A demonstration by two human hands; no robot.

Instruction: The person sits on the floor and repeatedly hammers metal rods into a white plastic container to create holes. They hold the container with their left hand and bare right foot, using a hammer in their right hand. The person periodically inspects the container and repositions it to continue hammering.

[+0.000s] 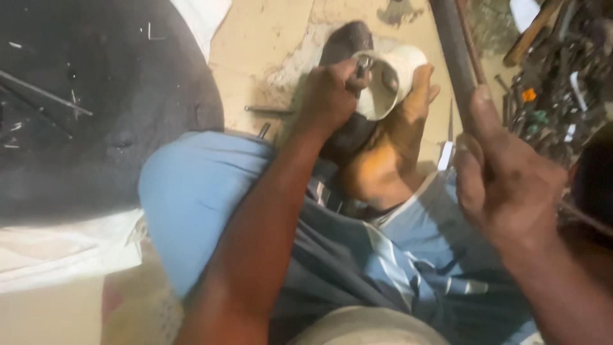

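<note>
My left hand [332, 96] is closed around a small metal piece [364, 64] pressed against the rim of a short white plastic pipe fitting [389, 80]. The fitting rests on the floor, pinned between a dark sandal [348, 41] and my bare foot [399, 137]. My right hand [504, 179] grips a long dark metal rod [453, 45] that runs up and away to the top of the view. My knees in blue cloth [198, 191] fill the middle.
A large black rubber tyre [96, 108] with thin metal rods on it lies at the left, over white sacking [64, 249]. A heap of tools and metal parts [555, 83] crowds the right. Beige concrete floor [262, 45] shows between, with a bolt [265, 110] on it.
</note>
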